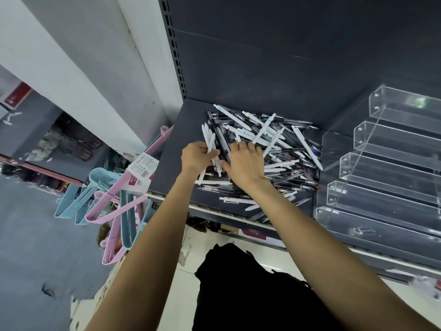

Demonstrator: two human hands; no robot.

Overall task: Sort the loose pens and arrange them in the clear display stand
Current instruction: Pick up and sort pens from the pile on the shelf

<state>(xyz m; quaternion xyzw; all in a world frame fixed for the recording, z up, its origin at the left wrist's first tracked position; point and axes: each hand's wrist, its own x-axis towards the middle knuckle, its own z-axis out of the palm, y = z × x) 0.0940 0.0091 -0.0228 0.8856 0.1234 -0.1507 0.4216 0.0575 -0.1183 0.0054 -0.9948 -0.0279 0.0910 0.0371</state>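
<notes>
The clear display stand (381, 177) stood on the dark shelf (186, 130), its stepped troughs holding no pens that could be seen. Just left of the stand lay the heap of loose pens (274, 144), white and clear-barrelled. At the heap's left edge the left hand (196, 157) gripped a small bunch of white pens (210, 142), fingers curled round them. The right hand (245, 163) rested on the heap, fingers bent into it; what it pinched could not be told. Far left of the heap hung pink and blue hangers (107, 199) with a barcode label (142, 167), its print unreadable.

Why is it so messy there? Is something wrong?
The pens lie jumbled in a loose pile on the shelf, pointing every way, while the clear display stand beside them looks empty.
</notes>
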